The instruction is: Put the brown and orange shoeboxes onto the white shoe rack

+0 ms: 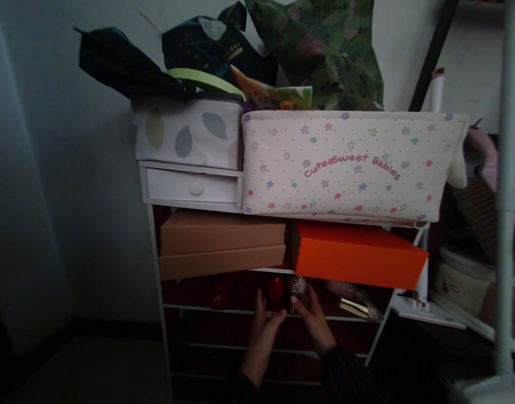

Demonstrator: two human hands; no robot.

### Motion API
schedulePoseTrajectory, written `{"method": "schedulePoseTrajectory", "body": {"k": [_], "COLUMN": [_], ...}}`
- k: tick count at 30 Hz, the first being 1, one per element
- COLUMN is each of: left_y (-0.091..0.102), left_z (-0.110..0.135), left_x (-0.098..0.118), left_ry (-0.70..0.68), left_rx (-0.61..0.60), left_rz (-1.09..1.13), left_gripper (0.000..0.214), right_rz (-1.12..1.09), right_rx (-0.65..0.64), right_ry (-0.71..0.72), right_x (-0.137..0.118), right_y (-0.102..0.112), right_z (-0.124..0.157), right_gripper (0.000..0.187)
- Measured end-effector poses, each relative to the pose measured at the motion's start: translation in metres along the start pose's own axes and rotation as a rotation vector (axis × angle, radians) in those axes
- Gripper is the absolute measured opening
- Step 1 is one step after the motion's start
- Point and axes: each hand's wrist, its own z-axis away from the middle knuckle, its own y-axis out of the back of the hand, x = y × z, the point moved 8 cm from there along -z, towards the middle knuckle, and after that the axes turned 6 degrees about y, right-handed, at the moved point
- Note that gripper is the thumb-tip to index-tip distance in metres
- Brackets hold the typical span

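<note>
Red shoe [275, 290] still sitting on shelf [223, 310]; left hand [261, 336], right hand [314, 322] reaching in, fingers loosely open, gripping nothing yet.

A home storage corner, dim, against a plain wall. White shoe rack [158, 269] crammed with shoe boxes: brown box [221, 233], orange box [358, 252]. Fabric bin [345, 163] printed "Cute Sweet Babies", leaf-print box [187, 132], small white drawer [192, 188], gift bags [320, 50] piled on top.
</note>
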Motion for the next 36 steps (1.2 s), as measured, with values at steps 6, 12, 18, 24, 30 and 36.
{"method": "schedulePoseTrajectory", "body": {"k": [6,12,18,24,30,36], "left_y": [-0.011,0.003,0.009,0.0,0.005,0.009], "left_z": [-0.006,-0.016,-0.009,-0.008,-0.01,-0.003], "left_x": [0.003,0.018,0.033,0.022,0.013,0.015], "left_ry": [-0.005,-0.173,-0.382,-0.431,-0.411,-0.307], "left_rx": [-0.023,0.108,0.194,0.154,0.16,0.108], "left_rz": [0.095,-0.084,-0.524,-0.794,-0.845,-0.799], "left_gripper": [0.087,0.073,0.056,0.069,0.069,0.072], "right_rz": [0.053,0.126,0.32,0.997,1.257,1.283], "right_rx": [0.036,-0.013,-0.141,-0.283,-0.199,-0.164], "right_ry": [0.0,0.018,0.159,0.32,0.37,0.364], "right_x": [0.004,-0.006,-0.012,-0.002,-0.006,0.003], "right_y": [0.001,0.015,0.026,0.029,0.033,0.037], "right_z": [-0.004,-0.01,-0.007,-0.001,-0.001,0.001], "right_gripper": [0.104,0.094,0.071,0.074,0.082,0.081]}}
